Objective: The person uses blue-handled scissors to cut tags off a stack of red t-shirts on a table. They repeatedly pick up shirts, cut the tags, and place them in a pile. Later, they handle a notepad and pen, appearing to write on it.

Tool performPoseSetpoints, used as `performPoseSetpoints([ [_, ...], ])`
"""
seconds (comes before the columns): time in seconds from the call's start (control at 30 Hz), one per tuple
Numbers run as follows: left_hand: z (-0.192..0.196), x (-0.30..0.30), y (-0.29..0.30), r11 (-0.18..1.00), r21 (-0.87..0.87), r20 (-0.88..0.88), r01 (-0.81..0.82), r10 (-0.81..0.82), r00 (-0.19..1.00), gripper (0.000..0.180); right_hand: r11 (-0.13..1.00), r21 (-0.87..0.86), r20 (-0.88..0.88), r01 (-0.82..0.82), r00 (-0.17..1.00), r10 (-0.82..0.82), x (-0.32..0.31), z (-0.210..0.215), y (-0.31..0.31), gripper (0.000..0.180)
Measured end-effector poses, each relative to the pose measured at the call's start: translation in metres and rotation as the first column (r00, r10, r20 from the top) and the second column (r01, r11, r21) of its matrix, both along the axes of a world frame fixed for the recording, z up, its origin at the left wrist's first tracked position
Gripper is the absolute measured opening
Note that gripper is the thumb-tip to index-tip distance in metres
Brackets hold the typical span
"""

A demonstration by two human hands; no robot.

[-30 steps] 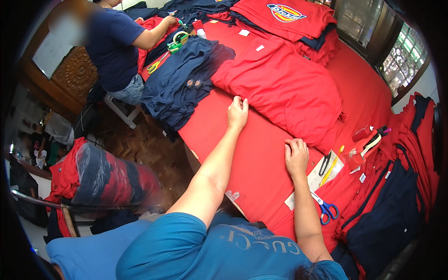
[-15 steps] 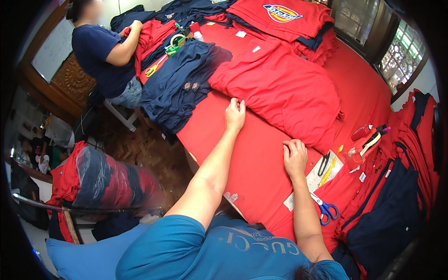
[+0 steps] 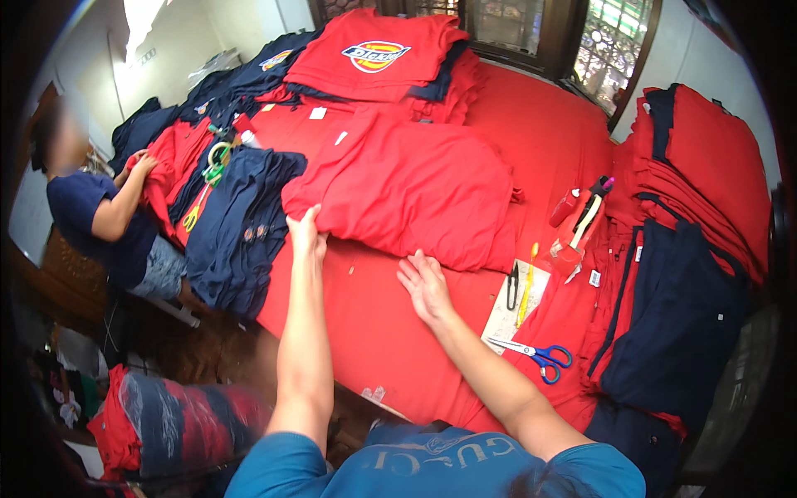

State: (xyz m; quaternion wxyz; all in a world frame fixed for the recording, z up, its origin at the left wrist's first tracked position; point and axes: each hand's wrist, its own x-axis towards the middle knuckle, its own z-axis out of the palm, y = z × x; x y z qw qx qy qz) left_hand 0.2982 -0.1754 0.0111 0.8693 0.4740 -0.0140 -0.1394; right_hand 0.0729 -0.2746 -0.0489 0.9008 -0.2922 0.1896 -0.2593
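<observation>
A large, loosely folded red garment (image 3: 407,183) lies across the middle of the red-covered table, its near edge toward me. My left hand (image 3: 307,232) is closed on its near left corner, the thumb side upward. At the garment's near edge, farther right, my right hand (image 3: 426,288) is open with fingers spread, the fingertips by the cloth; whether they touch it I cannot tell. Right of that hand lie a patterned card (image 3: 498,319), black thread snips (image 3: 512,285), a yellow pen-like tool (image 3: 526,295) and blue-handled scissors (image 3: 544,357).
Navy garments (image 3: 245,224) are heaped left of the red one. Printed red shirts (image 3: 365,62) are stacked behind. A red holder (image 3: 575,241) with tools stands right, near piled red and navy clothes (image 3: 681,307). A co-worker (image 3: 108,207) handles red cloth at far left.
My view has swung to the right. My left hand has reached the red garment's corner and closed on it. My right hand has come nearer its edge and spread its fingers.
</observation>
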Motion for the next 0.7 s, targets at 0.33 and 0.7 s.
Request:
performPoseSetpoints([
  [0.33, 0.098, -0.208, 0.018, 0.878, -0.387, -0.044, 0.281, -0.322, 0.946, 0.046, 0.888, -0.007, 0.15, 0.459, 0.879, -0.453, 0.038, 0.108, -0.04, 0.092],
  [0.7, 0.1, -0.144, -0.005, 0.83, 0.404, 0.504, 0.385, -0.553, 0.663, 0.034, 0.562, -0.596, 0.502, 0.574, 0.812, -0.297, 0.074, 0.261, -0.273, 0.069],
])
